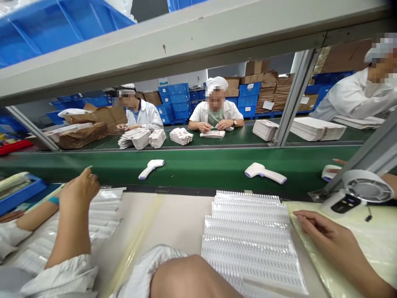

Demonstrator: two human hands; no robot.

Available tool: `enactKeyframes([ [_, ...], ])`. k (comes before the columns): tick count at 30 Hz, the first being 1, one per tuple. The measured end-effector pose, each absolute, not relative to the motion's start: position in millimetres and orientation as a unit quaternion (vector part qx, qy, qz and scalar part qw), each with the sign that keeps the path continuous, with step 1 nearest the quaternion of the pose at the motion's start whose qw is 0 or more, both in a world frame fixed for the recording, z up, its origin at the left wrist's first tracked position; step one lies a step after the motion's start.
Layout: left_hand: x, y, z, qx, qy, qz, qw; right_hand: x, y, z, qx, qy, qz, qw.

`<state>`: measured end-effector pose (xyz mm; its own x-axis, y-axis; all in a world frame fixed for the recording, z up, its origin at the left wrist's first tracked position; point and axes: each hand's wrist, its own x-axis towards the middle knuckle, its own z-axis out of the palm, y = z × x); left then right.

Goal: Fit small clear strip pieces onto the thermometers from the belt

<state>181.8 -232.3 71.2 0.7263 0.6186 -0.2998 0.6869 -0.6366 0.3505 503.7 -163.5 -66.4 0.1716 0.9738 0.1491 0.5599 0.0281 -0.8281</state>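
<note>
Closest to the camera, a rounded patch of bare skin (189,283) fills the bottom edge, too near to tell which part of the body it is, beside a fold of white sleeve (149,265). The hands are well apart. The left hand (79,190) is raised above a spread of white plastic trays (104,217), its fingers (85,176) curled to a pinch; whether they grip anything is too small to tell. The right hand (328,236) lies loosely open and empty on a clear plastic sheet (369,236), just beside a tall stack of white plastic trays (248,242) on the pale surface (182,215). Left of the raised hand, a forearm with a teal wristband (37,215) reaches in from the edge, next to a blue bin (21,192).

Past the surface, a green conveyor belt (192,167) carries white infrared thermometers (151,168), lying well apart. Another hand's fingertips (338,161) appear near a third one at the right, behind a small white fan (362,188). A grey metal shelf beam (186,45) crosses above. Beyond the belt, three co-workers in white coats and caps (215,109) sit at a green table with stacks of white paper (135,138), while brown cartons and blue crates (173,101) fill the back.
</note>
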Motion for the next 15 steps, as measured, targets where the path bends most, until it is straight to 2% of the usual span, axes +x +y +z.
enactKeyframes([
  [4, 173.1, -211.2, 102.7, 0.872, 0.356, 0.050, 0.332, 493.9, -180.3, -35.3, -0.629, -0.638, 0.239, 0.373],
  [6, 158.3, -191.3, 114.2, 0.850, 0.343, 0.110, 0.385, 477.7, -194.9, -16.3, -0.581, -0.713, 0.261, 0.294],
  [7, 149.6, -181.5, 117.3, 0.827, 0.353, 0.189, 0.395, 466.7, -203.1, -7.3, -0.564, -0.738, 0.279, 0.243],
  [9, 133.1, -166.8, 119.3, 0.769, 0.390, 0.337, 0.377, 441.9, -219.5, 7.6, -0.517, -0.771, 0.332, 0.168],
  [11, 121.5, -161.0, 118.4, 0.725, 0.417, 0.429, 0.340, 418.6, -231.6, 15.7, -0.476, -0.789, 0.368, 0.127],
  [15, 117.2, -165.4, 116.8, 0.736, 0.407, 0.435, 0.321, 392.3, -232.7, 12.8, -0.453, -0.799, 0.390, 0.071],
])
